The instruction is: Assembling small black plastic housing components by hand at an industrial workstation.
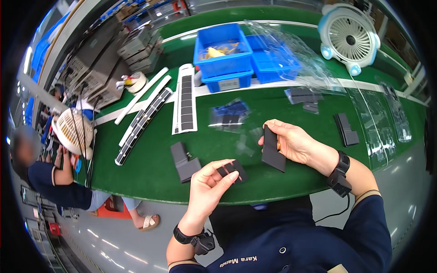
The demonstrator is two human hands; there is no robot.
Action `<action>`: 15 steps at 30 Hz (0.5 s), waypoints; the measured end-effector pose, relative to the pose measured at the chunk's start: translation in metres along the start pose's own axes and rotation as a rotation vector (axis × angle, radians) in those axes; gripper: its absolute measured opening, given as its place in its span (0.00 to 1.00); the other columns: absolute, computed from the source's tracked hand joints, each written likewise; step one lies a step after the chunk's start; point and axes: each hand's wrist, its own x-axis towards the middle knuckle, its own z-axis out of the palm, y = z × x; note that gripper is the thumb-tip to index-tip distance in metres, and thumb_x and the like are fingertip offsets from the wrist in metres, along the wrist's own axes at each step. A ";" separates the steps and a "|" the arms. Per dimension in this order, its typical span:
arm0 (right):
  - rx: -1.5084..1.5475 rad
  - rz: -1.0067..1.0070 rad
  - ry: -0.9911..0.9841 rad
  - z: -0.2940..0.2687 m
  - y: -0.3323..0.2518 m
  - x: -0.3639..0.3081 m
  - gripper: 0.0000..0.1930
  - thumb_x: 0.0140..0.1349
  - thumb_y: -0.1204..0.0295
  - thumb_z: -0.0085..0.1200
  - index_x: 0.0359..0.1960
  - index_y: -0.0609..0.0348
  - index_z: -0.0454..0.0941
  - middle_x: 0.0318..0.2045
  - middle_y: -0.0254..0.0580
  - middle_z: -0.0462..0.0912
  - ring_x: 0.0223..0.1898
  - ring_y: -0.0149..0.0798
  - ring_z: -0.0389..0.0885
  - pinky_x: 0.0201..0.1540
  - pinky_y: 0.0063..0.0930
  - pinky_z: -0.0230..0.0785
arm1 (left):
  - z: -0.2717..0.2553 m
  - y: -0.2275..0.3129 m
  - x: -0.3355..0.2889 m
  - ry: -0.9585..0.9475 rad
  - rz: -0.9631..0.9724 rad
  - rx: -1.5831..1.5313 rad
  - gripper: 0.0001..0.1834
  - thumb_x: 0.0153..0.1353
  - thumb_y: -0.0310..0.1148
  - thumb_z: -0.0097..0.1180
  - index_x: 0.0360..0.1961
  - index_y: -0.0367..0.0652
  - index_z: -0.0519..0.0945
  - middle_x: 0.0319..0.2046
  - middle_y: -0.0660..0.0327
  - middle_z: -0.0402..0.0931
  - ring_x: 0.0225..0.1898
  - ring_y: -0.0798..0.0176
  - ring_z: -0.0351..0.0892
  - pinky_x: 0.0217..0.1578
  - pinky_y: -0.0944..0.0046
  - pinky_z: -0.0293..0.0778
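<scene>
Near the front edge of the green table, my left hand (207, 186) pinches a small flat black piece with thin reddish stripes (232, 171) between thumb and fingers. To its right, my right hand (293, 142) grips a black angled part with a long arm and a wider end (272, 152), tilted over the table. The two pieces are apart. Another black angled part (185, 164) lies just left of my left hand, and a similar one (346, 129) lies to the right of my right hand. Small clear plastic pieces (246, 144) lie between the hands.
Behind my hands are clear bags with dark pieces (229, 113), sheets of black strips (185, 100) and blue bins (223, 52). Dark flat pieces (305, 97) and plastic sheets (373, 125) lie to the right. Fans (350, 38) stand on the table. A person (57, 182) sits at the left.
</scene>
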 end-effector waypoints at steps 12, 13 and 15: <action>-0.406 -0.253 -0.035 -0.004 -0.018 -0.030 0.23 0.55 0.82 0.54 0.53 0.56 0.66 0.46 0.44 0.77 0.47 0.36 0.77 0.51 0.31 0.71 | 0.043 -0.019 0.037 -0.192 -0.091 0.107 0.06 0.55 0.21 0.58 0.36 0.32 0.80 0.42 0.62 0.74 0.30 0.75 0.75 0.35 0.76 0.73; -0.414 -0.198 -0.022 -0.003 -0.018 -0.030 0.19 0.56 0.81 0.55 0.50 0.56 0.70 0.45 0.42 0.77 0.46 0.34 0.78 0.51 0.30 0.71 | 0.045 -0.020 0.038 -0.193 -0.096 0.110 0.06 0.55 0.21 0.58 0.36 0.32 0.80 0.42 0.62 0.74 0.30 0.75 0.75 0.35 0.76 0.73; -0.398 -0.187 -0.022 -0.004 -0.014 -0.029 0.15 0.59 0.75 0.54 0.48 0.55 0.73 0.44 0.40 0.78 0.45 0.32 0.78 0.48 0.29 0.73 | 0.048 -0.019 0.039 -0.203 -0.293 0.094 0.08 0.54 0.21 0.58 0.37 0.32 0.79 0.42 0.60 0.74 0.38 0.68 0.78 0.38 0.71 0.79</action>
